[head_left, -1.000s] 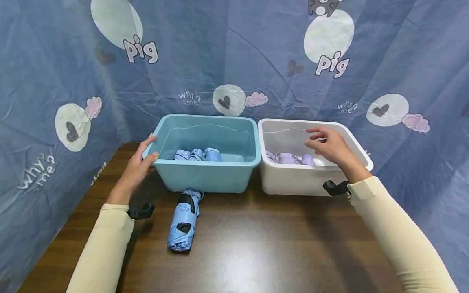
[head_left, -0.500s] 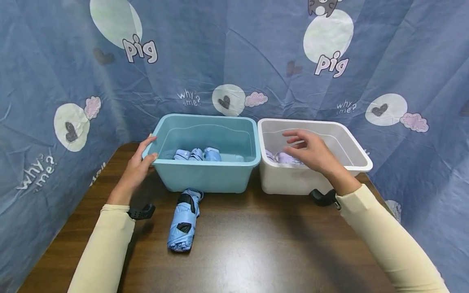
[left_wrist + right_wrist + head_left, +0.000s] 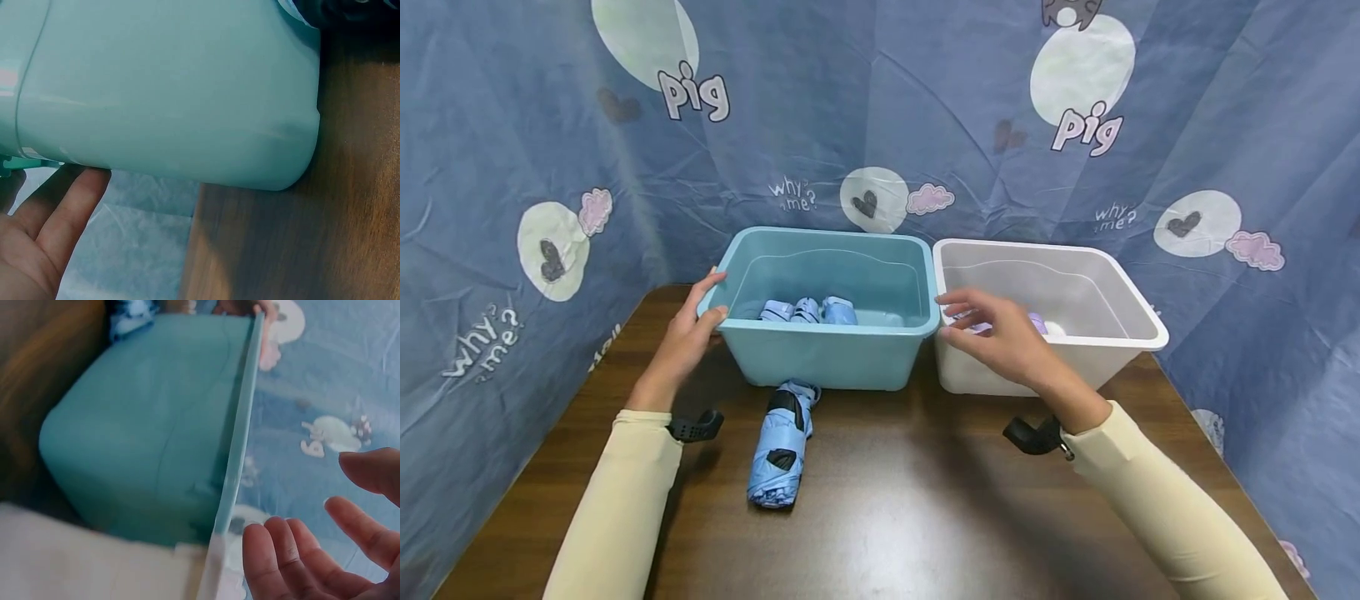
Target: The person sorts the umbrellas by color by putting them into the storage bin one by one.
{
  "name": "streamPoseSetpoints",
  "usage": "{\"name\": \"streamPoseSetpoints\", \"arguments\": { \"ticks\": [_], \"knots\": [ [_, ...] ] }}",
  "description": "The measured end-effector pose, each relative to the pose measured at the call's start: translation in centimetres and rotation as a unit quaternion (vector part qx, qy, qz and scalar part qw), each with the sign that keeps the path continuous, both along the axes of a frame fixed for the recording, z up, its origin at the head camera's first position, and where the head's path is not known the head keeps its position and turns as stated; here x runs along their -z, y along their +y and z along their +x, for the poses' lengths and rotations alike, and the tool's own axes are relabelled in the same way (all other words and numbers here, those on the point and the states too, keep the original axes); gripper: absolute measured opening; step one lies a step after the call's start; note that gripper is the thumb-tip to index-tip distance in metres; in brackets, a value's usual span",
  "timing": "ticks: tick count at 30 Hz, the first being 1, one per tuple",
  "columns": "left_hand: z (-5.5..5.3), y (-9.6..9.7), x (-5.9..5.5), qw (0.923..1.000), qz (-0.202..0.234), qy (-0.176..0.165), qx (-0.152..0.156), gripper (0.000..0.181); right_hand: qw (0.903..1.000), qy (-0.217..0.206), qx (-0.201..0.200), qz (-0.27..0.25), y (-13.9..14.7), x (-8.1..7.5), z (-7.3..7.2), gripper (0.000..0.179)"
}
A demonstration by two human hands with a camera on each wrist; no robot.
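Note:
My left hand (image 3: 688,333) grips the left end of a teal plastic bin (image 3: 820,358), thumb and fingers at the rim. In the left wrist view its fingers (image 3: 72,212) lie against the bin's side. Several folded blue umbrellas (image 3: 838,311) sit in this bin. Another folded blue umbrella (image 3: 781,450), with black patches, lies on the table before it. My right hand (image 3: 1000,337) holds nothing and hovers over the front left of a white bin (image 3: 1075,354), fingers apart and loosely bent. Purple folded items (image 3: 1037,322) inside that bin are partly hidden by this hand.
The two bins stand side by side at the back of a brown wooden table (image 3: 880,500). A blue printed cloth (image 3: 820,100) hangs behind them and around the sides.
My right hand has moved left and toward me across the white bin, up to its left rim. The left hand stays on the teal bin. The head view has shifted slightly.

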State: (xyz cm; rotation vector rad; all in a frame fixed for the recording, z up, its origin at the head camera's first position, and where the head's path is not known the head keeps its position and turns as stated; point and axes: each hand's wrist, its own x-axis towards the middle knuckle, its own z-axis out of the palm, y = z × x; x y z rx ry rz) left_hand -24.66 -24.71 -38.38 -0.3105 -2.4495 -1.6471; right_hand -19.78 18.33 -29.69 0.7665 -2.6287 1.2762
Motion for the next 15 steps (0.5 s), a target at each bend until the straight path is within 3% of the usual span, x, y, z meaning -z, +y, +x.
{"name": "streamPoseSetpoints", "arguments": {
  "ticks": [6,15],
  "knots": [
    [-0.1,0.2,-0.2,1.0,-0.008,-0.001,-0.004,0.056,0.9993,-0.013,-0.031,-0.017,-1.8,0.8,1.0,0.038],
    [-0.2,0.1,0.0,1.0,-0.001,-0.004,-0.003,0.056,0.997,-0.02,-0.074,-0.01,-5.5,3.2,2.0,0.039]
  ]
}}
